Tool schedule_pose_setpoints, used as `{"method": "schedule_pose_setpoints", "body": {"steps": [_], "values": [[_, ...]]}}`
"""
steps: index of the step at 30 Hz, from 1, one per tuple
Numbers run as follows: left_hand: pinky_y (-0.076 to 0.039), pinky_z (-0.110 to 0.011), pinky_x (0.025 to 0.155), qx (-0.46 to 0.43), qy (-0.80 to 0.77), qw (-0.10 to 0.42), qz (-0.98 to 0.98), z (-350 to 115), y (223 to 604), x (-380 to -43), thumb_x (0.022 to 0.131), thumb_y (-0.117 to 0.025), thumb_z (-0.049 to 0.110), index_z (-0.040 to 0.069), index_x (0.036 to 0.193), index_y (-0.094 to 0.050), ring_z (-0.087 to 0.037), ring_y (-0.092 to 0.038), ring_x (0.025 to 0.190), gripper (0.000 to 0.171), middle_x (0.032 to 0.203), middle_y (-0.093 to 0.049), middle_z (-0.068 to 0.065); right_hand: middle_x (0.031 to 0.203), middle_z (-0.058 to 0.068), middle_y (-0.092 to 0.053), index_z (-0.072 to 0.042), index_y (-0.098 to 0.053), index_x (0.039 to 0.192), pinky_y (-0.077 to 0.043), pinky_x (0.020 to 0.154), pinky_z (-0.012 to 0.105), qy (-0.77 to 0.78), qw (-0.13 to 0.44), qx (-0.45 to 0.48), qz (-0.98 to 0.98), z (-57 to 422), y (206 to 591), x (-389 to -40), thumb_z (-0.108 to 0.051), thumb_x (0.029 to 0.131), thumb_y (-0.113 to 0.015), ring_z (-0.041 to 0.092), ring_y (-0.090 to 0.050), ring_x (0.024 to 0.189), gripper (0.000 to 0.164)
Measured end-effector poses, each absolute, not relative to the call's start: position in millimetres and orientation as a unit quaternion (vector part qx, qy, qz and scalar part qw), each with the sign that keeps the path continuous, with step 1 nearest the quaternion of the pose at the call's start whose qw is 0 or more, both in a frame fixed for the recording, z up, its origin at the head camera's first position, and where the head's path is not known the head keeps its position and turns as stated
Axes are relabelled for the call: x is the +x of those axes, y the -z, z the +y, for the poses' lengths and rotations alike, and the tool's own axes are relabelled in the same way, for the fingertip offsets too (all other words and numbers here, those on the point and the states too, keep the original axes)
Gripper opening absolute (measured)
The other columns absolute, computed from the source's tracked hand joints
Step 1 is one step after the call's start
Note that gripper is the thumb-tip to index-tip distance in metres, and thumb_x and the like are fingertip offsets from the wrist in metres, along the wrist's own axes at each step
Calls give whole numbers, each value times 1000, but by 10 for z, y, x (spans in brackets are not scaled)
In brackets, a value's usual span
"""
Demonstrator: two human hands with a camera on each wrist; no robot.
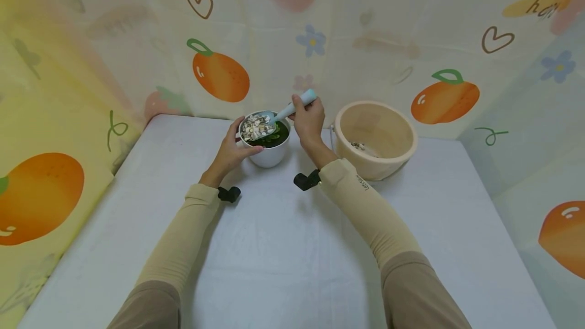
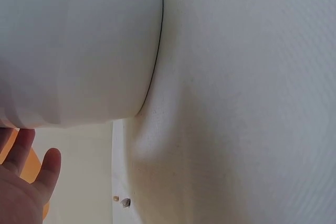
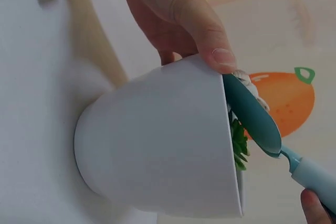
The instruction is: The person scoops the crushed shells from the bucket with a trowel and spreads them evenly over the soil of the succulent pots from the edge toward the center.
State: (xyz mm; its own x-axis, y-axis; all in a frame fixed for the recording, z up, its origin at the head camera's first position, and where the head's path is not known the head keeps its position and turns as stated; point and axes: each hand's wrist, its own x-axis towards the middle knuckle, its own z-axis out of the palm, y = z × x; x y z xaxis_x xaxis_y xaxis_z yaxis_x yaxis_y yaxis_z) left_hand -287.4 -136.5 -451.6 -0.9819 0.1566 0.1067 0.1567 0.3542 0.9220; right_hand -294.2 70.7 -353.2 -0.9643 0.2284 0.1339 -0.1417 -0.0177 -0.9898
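Observation:
A white flowerpot (image 1: 269, 157) stands upright on the table with a small green plant (image 1: 275, 136) in it. My left hand (image 1: 227, 152) grips the pot's left side, the thumb at its rim in the right wrist view. In my right hand (image 1: 310, 122) is the pale blue handle of a small trowel (image 3: 254, 116). Its blade lies tilted over the left part of the pot's mouth, close to that thumb, and bears a heap of pale pebbles (image 1: 256, 128). The pebbles and blade hide part of the plant. In the left wrist view, the pot's smooth wall (image 2: 79, 45) fills the upper left.
To the right of the pot stands a beige bucket (image 1: 377, 166) with several small stones (image 1: 358, 146) on its bottom. Two small bits (image 2: 125, 202) lie on the white tablecloth (image 1: 283, 268). A fruit-patterned curtain (image 1: 274, 29) hangs behind the table's back edge.

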Motion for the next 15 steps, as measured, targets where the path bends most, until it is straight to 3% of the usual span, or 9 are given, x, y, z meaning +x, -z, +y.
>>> {"method": "schedule_pose_setpoints", "body": {"steps": [6, 15], "values": [[-30, -56, 113, -88, 559, -4, -824, -1362, 4512, -2866, 78, -81, 27, 19, 157, -14, -34, -31, 139, 104, 161, -22, -9, 104, 24, -67, 4, -53, 113, -59, 83, 42, -710, 140, -25, -690, 721, 3531, -2943, -21, 98, -59, 33, -71, 85, 30], [-29, -52, 114, -80, 555, 20, -828, -1323, 4535, -2834, 75, -83, 37, 15, 156, -16, -28, -28, 143, 108, 161, -23, -9, 107, 24, -67, 2, -53, 113, -59, 83, 41, -722, 135, -31, -678, 707, 3583, -2954, -24, 97, -61, 37, -71, 93, 32]]}}
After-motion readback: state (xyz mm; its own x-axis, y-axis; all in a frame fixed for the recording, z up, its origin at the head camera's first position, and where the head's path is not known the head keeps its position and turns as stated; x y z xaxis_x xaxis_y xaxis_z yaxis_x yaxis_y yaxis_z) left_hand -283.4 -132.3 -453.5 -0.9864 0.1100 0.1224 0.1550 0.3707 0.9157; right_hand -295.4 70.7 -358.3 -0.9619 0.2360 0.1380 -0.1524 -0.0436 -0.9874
